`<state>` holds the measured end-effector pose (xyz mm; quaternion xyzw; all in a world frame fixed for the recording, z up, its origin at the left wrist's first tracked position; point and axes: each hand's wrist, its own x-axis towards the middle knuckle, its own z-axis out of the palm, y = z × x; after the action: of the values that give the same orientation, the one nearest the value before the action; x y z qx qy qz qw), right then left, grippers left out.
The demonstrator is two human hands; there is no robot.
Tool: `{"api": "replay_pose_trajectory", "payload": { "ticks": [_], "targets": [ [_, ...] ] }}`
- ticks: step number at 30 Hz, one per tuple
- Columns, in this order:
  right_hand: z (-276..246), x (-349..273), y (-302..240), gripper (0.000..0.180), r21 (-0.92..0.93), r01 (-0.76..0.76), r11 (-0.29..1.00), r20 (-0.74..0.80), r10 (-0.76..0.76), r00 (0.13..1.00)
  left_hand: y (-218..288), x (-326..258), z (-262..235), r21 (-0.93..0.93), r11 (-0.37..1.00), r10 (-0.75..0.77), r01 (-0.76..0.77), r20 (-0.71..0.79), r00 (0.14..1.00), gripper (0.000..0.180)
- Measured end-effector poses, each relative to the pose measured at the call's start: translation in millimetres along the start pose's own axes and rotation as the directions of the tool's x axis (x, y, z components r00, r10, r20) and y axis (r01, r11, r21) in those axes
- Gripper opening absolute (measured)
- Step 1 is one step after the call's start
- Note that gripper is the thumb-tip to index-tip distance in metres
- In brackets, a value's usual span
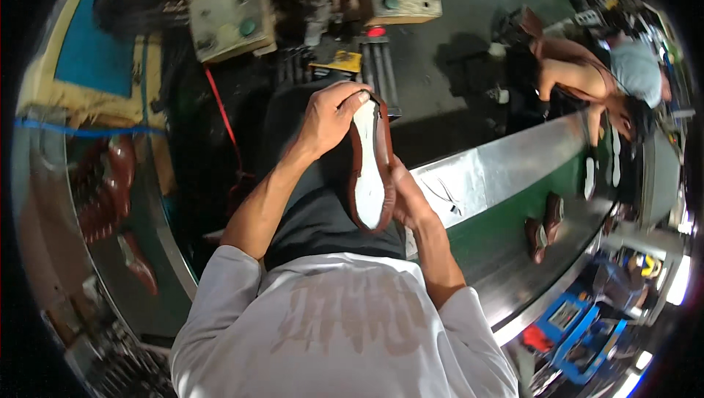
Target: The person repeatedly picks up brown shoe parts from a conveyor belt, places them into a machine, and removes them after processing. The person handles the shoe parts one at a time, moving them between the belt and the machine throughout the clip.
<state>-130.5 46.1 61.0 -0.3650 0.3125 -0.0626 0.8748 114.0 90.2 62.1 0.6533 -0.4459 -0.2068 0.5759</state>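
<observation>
A brown leather shoe point(358, 162) is held over my lap with its underside up, showing a white insole board framed by the folded leather edge. My left hand point(328, 118) grips its far end, thumb pressed on the tip of the white board and fingers wrapped over the leather. Around the right side of the near half, my right hand point(408, 191) supports the shoe; some of its fingers are hidden behind it. To the right of that hand, a pair of pincers point(443, 194) lies on the metal edge of a conveyor.
A green conveyor belt point(484, 240) runs along my right, carrying brown shoes point(553, 216). Beyond it a co-worker point(576, 71) bends over the belt. Several brown shoes point(117, 178) sit on my left. Ahead stands a machine with two control boxes point(233, 20).
</observation>
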Motion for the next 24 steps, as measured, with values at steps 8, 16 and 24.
{"api": "replay_pose_trajectory", "payload": {
  "ticks": [8, 16, 24],
  "targets": [
    [42, -2, 10, 0.092, -0.592, 0.077, 0.802, 0.014, -0.085, 0.996, -11, -54, -50, -0.102, 0.974, -0.205, 0.203, -0.008, 0.979, 0.034],
    [36, -4, 8, 0.087, -0.473, 0.130, 0.871, 0.084, -0.103, 0.991, 9, -56, -74, -0.146, 0.976, -0.136, 0.162, 0.173, 0.975, 0.046],
    [53, 19, -17, 0.107, -0.834, 0.391, 0.388, 0.213, -0.428, 0.878, 67, -75, -80, -0.524, 0.851, 0.005, 0.033, 0.072, 0.997, 0.083]
  ]
}}
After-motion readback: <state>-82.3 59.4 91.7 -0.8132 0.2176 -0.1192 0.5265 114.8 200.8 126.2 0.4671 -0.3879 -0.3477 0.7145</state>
